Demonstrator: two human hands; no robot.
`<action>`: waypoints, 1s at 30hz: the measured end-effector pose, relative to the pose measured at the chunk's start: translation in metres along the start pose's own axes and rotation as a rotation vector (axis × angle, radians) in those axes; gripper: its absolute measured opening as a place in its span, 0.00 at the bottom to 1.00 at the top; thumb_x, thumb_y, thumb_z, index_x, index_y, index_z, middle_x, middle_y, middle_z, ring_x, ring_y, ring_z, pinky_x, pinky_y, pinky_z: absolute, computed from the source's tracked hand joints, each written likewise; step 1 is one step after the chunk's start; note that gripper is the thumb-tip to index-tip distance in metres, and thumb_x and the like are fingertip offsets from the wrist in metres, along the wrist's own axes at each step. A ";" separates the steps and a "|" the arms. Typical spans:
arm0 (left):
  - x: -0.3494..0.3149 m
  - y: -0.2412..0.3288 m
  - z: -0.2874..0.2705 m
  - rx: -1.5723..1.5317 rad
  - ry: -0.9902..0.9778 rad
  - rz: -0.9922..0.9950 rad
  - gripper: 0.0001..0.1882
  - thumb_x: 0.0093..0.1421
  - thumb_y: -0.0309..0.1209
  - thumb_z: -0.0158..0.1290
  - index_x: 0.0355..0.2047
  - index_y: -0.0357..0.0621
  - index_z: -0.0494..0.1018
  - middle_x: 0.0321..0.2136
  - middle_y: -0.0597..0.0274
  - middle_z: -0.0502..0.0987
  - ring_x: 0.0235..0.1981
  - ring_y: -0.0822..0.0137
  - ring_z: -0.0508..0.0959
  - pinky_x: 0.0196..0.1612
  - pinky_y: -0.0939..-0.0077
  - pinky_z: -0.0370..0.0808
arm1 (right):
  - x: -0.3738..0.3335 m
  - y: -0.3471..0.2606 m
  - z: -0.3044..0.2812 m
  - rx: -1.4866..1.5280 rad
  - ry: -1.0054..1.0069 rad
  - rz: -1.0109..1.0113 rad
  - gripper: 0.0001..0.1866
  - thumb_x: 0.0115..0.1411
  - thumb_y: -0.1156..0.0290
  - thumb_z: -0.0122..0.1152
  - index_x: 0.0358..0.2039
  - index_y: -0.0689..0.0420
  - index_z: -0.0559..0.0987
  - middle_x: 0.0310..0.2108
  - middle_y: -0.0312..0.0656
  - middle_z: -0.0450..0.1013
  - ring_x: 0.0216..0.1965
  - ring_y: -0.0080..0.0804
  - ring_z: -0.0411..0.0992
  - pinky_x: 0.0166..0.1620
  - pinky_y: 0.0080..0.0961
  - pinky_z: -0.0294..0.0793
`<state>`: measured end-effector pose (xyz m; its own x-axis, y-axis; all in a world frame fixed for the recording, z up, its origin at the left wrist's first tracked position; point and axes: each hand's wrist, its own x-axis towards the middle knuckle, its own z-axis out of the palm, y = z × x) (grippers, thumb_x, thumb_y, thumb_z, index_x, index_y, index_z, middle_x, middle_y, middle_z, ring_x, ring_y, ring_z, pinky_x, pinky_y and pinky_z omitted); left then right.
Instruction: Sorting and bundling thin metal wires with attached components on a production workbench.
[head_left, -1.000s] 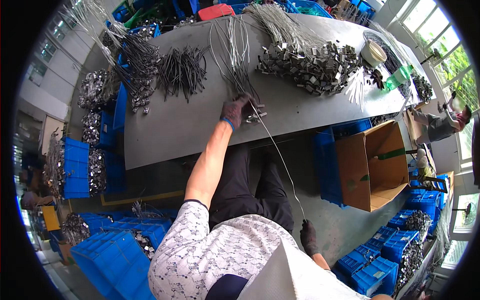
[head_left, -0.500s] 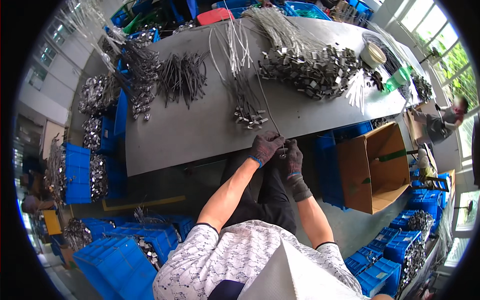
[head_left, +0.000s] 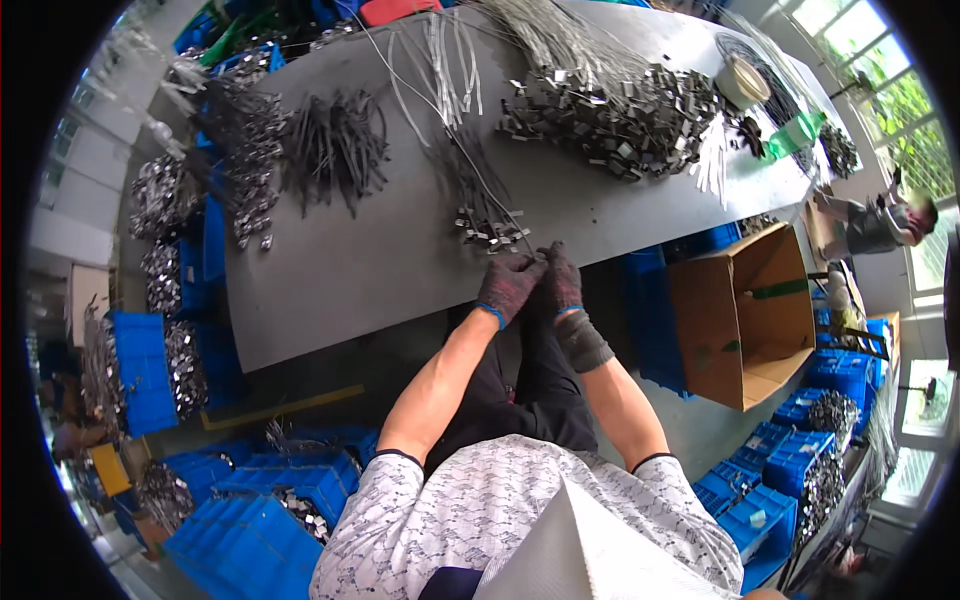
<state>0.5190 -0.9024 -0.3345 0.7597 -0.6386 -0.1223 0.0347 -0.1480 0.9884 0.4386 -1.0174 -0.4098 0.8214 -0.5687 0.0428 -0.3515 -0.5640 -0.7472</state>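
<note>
Gloved in dark knit, my left hand (head_left: 512, 284) is closed at the near edge of the grey table (head_left: 330, 300). Beside it, fingertips close together, my right hand (head_left: 562, 280) is closed too. A thin cable (head_left: 526, 242) comes out of the pinched fingers and runs up the table toward the far left. It passes over a bundle of dark strips with small metal end pieces (head_left: 490, 232), lying just beyond my hands. The cable's near end is hidden by the gloves.
A large pile of metal-ended strips (head_left: 620, 120) lies at the table's far right, and a dark bundle (head_left: 340, 145) at left. An open cardboard box (head_left: 705, 330) stands right of my legs. Blue crates (head_left: 150, 370) fill both sides. A person (head_left: 875, 225) is at far right.
Both hands have moved slightly left and up, closer to the metal-ended bundle. The cable now lies across that bundle. My view has shifted a little.
</note>
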 end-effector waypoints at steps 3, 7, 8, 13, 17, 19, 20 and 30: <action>0.029 -0.035 -0.018 0.046 -0.005 -0.068 0.15 0.58 0.37 0.60 0.27 0.33 0.79 0.22 0.61 0.80 0.25 0.73 0.76 0.30 0.71 0.72 | 0.014 -0.030 0.000 -0.055 -0.028 -0.088 0.38 0.53 0.67 0.65 0.62 0.67 0.62 0.47 0.52 0.75 0.46 0.54 0.73 0.49 0.42 0.73; 0.048 0.026 -0.031 -0.181 -0.078 -0.306 0.17 0.60 0.41 0.57 0.29 0.35 0.78 0.22 0.63 0.78 0.22 0.69 0.79 0.29 0.71 0.75 | 0.054 -0.003 -0.038 0.387 -0.205 0.195 0.38 0.55 0.68 0.65 0.65 0.60 0.61 0.48 0.49 0.75 0.50 0.52 0.72 0.52 0.39 0.73; 0.050 0.039 -0.045 -0.361 -0.057 -0.503 0.17 0.61 0.41 0.56 0.32 0.36 0.78 0.24 0.62 0.78 0.22 0.68 0.80 0.28 0.70 0.76 | 0.067 -0.003 -0.051 0.077 0.150 -0.122 0.17 0.66 0.65 0.54 0.53 0.57 0.73 0.43 0.53 0.76 0.34 0.44 0.77 0.30 0.32 0.77; 0.068 0.001 -0.123 0.518 0.085 0.037 0.19 0.64 0.46 0.52 0.41 0.43 0.78 0.31 0.53 0.82 0.30 0.54 0.83 0.35 0.60 0.79 | 0.141 -0.006 -0.170 -0.638 0.547 -0.055 0.27 0.61 0.60 0.58 0.60 0.53 0.68 0.56 0.57 0.69 0.55 0.58 0.68 0.55 0.46 0.71; 0.088 0.006 -0.161 0.699 0.382 0.022 0.20 0.60 0.48 0.52 0.40 0.44 0.78 0.32 0.43 0.79 0.37 0.43 0.80 0.41 0.56 0.77 | 0.181 0.042 -0.207 -0.427 0.467 0.182 0.24 0.63 0.54 0.55 0.55 0.53 0.70 0.48 0.58 0.75 0.49 0.61 0.72 0.49 0.49 0.72; 0.103 -0.016 -0.206 0.780 0.576 -0.128 0.19 0.59 0.48 0.54 0.39 0.46 0.78 0.40 0.46 0.80 0.43 0.44 0.79 0.43 0.55 0.76 | 0.181 0.035 -0.206 -0.457 0.500 0.198 0.20 0.65 0.51 0.53 0.47 0.54 0.74 0.43 0.57 0.76 0.45 0.62 0.73 0.46 0.52 0.71; 0.110 -0.041 -0.240 0.946 0.715 -0.109 0.21 0.58 0.49 0.54 0.40 0.46 0.77 0.41 0.45 0.79 0.42 0.43 0.79 0.42 0.53 0.77 | 0.181 0.026 -0.205 -0.448 0.493 0.187 0.20 0.65 0.51 0.53 0.47 0.54 0.74 0.43 0.57 0.76 0.45 0.62 0.73 0.46 0.52 0.71; 0.142 -0.118 -0.343 1.181 0.582 -0.446 0.12 0.59 0.39 0.50 0.30 0.51 0.82 0.34 0.51 0.83 0.38 0.48 0.83 0.37 0.53 0.81 | 0.038 0.105 -0.232 0.237 -0.239 -0.215 0.15 0.63 0.61 0.61 0.46 0.56 0.76 0.33 0.40 0.75 0.31 0.32 0.75 0.34 0.33 0.78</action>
<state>0.8457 -0.7172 -0.4376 0.9981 -0.0094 -0.0607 0.0017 -0.9837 0.1799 0.3284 -1.2368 -0.3326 0.9563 -0.2812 0.0804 -0.0696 -0.4857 -0.8714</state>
